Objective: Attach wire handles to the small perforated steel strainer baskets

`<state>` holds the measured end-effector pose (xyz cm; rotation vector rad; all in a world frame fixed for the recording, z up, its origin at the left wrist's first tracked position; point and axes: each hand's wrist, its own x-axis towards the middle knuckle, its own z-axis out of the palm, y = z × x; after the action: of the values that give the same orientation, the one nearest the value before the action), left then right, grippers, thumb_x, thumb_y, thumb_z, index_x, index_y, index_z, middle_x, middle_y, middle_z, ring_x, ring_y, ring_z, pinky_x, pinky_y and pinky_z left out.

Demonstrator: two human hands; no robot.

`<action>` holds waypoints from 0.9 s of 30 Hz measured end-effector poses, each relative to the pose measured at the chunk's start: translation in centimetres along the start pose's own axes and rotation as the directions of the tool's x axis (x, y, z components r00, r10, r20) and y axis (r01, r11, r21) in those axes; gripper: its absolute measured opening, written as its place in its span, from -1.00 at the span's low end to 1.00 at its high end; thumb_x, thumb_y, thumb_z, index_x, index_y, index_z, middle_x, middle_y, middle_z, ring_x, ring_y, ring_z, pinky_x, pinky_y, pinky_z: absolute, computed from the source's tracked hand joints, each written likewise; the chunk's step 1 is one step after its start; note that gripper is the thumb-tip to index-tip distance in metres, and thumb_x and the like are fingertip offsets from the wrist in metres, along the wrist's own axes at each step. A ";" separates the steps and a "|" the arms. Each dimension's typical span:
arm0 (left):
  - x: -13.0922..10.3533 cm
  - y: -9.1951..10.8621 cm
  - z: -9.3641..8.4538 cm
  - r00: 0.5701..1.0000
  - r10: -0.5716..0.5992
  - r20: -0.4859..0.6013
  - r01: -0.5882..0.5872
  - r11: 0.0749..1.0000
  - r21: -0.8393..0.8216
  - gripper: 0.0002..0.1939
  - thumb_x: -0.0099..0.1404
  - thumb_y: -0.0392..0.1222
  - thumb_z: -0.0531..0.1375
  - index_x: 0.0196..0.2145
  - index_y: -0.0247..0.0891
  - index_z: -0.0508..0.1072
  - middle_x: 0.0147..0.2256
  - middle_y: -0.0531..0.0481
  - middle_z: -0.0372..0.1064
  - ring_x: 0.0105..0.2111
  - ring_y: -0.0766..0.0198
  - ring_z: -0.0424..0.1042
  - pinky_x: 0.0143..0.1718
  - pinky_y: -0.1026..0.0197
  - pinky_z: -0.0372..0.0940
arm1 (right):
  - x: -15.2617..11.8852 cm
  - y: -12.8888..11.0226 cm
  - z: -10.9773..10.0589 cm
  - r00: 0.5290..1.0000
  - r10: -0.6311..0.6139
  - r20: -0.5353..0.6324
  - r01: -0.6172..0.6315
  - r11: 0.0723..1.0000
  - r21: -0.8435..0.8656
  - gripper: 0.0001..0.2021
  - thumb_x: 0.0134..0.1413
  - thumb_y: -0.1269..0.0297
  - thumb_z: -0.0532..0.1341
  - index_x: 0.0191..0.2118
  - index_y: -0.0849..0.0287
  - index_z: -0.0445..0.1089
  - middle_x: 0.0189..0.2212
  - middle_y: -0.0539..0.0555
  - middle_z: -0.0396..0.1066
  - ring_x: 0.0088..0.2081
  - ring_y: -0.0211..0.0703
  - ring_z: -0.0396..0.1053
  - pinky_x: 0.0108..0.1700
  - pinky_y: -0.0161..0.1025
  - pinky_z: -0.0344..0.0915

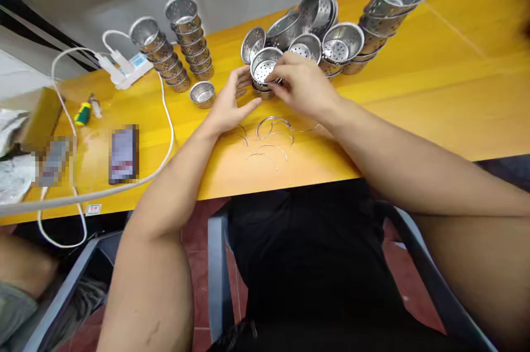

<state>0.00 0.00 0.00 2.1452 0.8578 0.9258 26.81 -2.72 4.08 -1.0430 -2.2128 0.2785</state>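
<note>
A perforated metal cup (264,69) stands on top of a short stack in the middle of the table. My right hand (298,80) pinches its right rim between thumb and fingers. My left hand (232,99) is spread beside the left of this stack, thumb and fingers apart, holding nothing. Several thin curved wires (271,139) lie on the table in front of the stack. More perforated cups (305,47) are crowded behind and to the right of my right hand. A single cup (202,94) stands to the left of my left hand.
Two tall cup stacks (192,45) rise at the back left, another (383,23) at the back right. A power strip (134,69) with white cables, a screwdriver (83,113) and a phone (123,154) are on the left. A person's leg (25,263) shows at lower left.
</note>
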 end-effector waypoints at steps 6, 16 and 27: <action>-0.2 -0.3 -0.2 1.000 -0.002 -0.018 0.004 0.997 0.080 0.05 0.40 0.47 0.40 0.57 0.00 0.09 0.65 -0.33 0.16 0.60 -0.30 0.34 0.59 -0.39 0.38 | -0.6 -1.0 -0.8 0.995 0.051 -0.085 -0.046 0.997 0.068 -0.55 0.50 -0.01 0.39 0.38 -0.14 0.51 0.24 0.26 0.56 0.18 0.37 0.50 0.26 0.27 0.52; -1.8 -1.8 -6.7 0.899 -0.026 -0.437 0.218 0.892 0.395 -0.03 0.33 0.33 0.55 0.50 0.05 0.26 0.57 -0.16 0.29 0.73 -0.23 0.02 0.80 -0.41 -0.07 | -1.1 -3.3 -3.1 0.988 0.024 -0.154 0.002 0.986 0.165 -0.60 0.39 0.06 0.42 0.27 -0.09 0.53 0.17 0.21 0.63 -0.11 0.19 0.54 -0.08 0.10 0.53; -1.9 3.3 -6.9 0.850 -0.303 -0.432 0.488 0.761 0.427 0.00 0.10 -0.01 0.70 0.36 -0.05 0.33 0.48 -0.28 0.36 0.57 -0.33 0.30 0.72 -0.49 0.17 | -1.0 -2.0 -2.9 0.823 -0.090 0.561 0.192 0.973 -0.125 -0.71 0.40 0.02 0.36 0.00 0.12 0.60 0.01 0.21 0.67 -0.16 0.12 0.57 -0.19 -0.05 0.23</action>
<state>-5.43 -1.34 5.54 2.1064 1.8588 0.9120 27.88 -5.04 6.68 -0.9640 -2.8730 0.3581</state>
